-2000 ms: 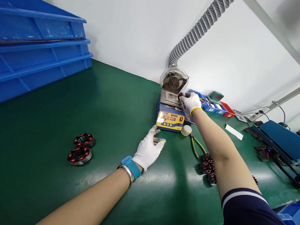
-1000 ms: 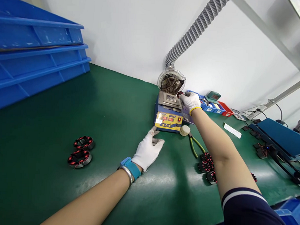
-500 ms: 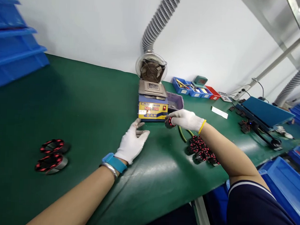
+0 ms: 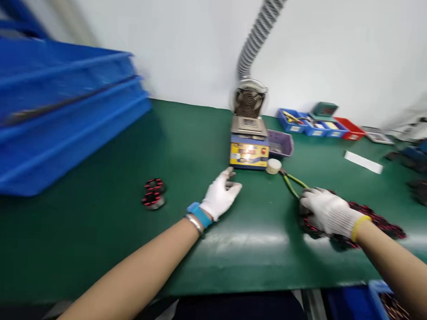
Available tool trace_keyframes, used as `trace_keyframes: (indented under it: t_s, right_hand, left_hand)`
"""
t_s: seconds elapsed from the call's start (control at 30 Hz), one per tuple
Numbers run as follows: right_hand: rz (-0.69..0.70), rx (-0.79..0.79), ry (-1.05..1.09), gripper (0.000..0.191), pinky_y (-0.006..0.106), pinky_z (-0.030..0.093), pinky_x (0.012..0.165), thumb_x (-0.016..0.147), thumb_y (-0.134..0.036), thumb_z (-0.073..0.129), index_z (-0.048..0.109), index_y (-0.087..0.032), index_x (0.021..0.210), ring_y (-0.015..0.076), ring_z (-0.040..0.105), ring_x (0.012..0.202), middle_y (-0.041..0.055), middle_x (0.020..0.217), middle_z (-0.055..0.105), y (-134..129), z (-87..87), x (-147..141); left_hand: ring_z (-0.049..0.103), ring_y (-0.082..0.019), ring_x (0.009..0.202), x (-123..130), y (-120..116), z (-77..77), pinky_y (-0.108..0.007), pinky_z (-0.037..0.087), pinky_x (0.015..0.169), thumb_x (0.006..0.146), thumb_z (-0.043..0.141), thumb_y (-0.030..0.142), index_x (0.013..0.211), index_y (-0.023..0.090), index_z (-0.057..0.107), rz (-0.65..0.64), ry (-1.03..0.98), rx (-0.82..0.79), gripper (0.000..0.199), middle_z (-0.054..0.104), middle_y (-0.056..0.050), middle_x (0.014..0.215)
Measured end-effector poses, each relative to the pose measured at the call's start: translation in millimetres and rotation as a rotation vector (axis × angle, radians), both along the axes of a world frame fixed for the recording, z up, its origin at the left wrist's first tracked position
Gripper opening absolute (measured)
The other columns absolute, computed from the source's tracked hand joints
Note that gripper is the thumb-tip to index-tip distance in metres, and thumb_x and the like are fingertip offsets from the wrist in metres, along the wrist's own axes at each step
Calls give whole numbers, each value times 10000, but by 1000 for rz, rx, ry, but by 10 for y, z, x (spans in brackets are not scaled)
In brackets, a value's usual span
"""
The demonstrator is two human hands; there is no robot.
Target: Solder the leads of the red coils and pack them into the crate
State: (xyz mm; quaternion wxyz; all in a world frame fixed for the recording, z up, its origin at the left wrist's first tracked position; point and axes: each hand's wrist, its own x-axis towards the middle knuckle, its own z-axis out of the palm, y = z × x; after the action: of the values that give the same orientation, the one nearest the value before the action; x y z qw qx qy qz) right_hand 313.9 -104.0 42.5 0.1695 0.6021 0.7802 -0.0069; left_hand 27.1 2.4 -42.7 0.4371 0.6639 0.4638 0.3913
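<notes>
My left hand [image 4: 221, 194], in a white glove, rests on the table just in front of a blue-and-yellow solder pot [image 4: 249, 154] with a red digital display. It holds nothing, and its thumb and fingers are apart. Over at the right, my gloved right hand [image 4: 319, 209] is closed on a black-and-red ring-shaped coil [image 4: 311, 228], partly hidden under the fingers, at the near end of a group of similar coils [image 4: 377, 221]. Green-handled pliers [image 4: 292, 182] lie beside that hand. Two more coils [image 4: 153, 193] stand together left of my left hand.
Stacked blue bins [image 4: 66, 120] stand at the left. Behind the pot is a fan [image 4: 249, 102] under a grey duct [image 4: 259, 34]. A purple tray [image 4: 281, 143], a small white round pot [image 4: 273, 166], small blue boxes [image 4: 314, 129] and a red tray [image 4: 351, 130] are nearby.
My right hand has moved from beside the solder pot to the coil group, carrying a coil. The view has swung left. My left hand stays by the pot.
</notes>
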Motion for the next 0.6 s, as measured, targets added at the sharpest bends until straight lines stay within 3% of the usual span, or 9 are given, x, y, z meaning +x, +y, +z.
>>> trace_keyframes:
  t_s: [0.1,0.2,0.27,0.3,0.37,0.43,0.53,0.6]
  right_hand:
    - [12,114,22,298,459,449,873,623,-255,656,687,-245,920,318,584,973,131,1013,644,39,-7,-1]
    - [131,222,228,437,465,414,975,692,-361,654,642,-258,1117,324,531,1123,125,1214,594,1,16,-313]
    - [219,235,416,452,413,407,1013,787,-408,588,589,-267,1216,280,496,1202,100,1314,541,-15,-23,-665]
    - [254,221,502,450,390,416,1008,811,-414,567,575,-268,1236,261,498,1207,87,1326,536,9,-77,-854]
    - [294,155,646,475,350,443,979,821,-413,568,548,-259,1269,234,515,1196,66,1347,526,136,-252,-1204]
    - [303,147,741,502,341,444,977,827,-418,572,529,-228,1289,229,514,1193,67,1365,510,347,-478,-1470]
    - [290,273,723,497,416,367,1048,825,-450,583,573,-170,1235,280,502,1171,104,1319,539,681,-765,-1667]
    - [243,344,677,487,455,311,1079,823,-465,587,597,-153,1197,298,502,1145,115,1280,558,832,-866,-1674]
  left_hand:
    - [624,-204,1013,-230,-30,175,-324,489,933,831,576,367,1355,171,451,59,289,223,573,589,-103,1272]
    - [535,-299,1174,-711,-28,398,-396,416,1017,808,574,496,1357,181,460,246,685,408,643,521,-128,1349]
    - [470,-401,1226,-1082,31,510,-489,411,989,756,578,591,1390,174,423,446,945,339,774,409,-178,1438]
    - [480,-436,1200,-1243,81,544,-524,430,941,735,565,629,1393,163,420,495,1057,220,819,396,-207,1438]
    - [561,-419,1095,-1451,189,564,-495,472,862,736,539,620,1351,156,472,390,1197,-34,773,518,-225,1307]
    - [603,-386,1028,-1472,264,536,-458,484,839,755,527,539,1282,164,540,262,1272,-102,647,597,-205,1187]
    - [595,-385,1053,-1211,278,462,-456,475,872,746,547,398,1332,134,493,137,1269,25,644,565,-219,1239]
    - [577,-389,1094,-948,251,418,-460,463,908,739,560,329,1404,112,405,46,1184,101,716,509,-227,1318]
